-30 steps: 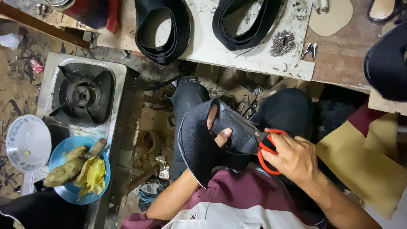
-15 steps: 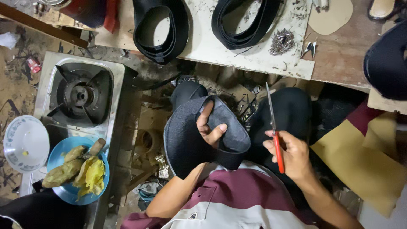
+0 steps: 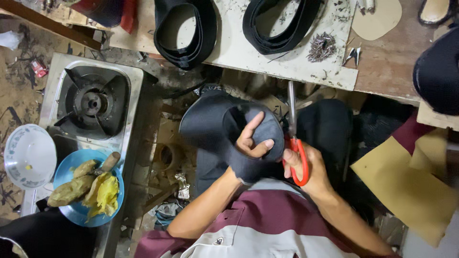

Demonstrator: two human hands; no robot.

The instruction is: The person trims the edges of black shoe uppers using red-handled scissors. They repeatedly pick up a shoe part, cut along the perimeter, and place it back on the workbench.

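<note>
My left hand grips a dark grey piece of fabric, curved like a shoe upper, with the thumb and fingers curled over its folded edge. My right hand holds red-handled scissors with the blades closed and pointing up, away from me, right beside the fabric's right edge. Both hands sit above my lap, just below the workbench edge.
A white workbench above carries two black rubber loops, a pile of small nails and a tan insole. A gas stove, a white bowl and a blue plate of food are at left. Yellow-brown sheets lie at right.
The scissors swung from cutting across the fabric to pointing straight up, then drew in beside it. My left hand turned and regripped the fabric, moving it slightly right.
</note>
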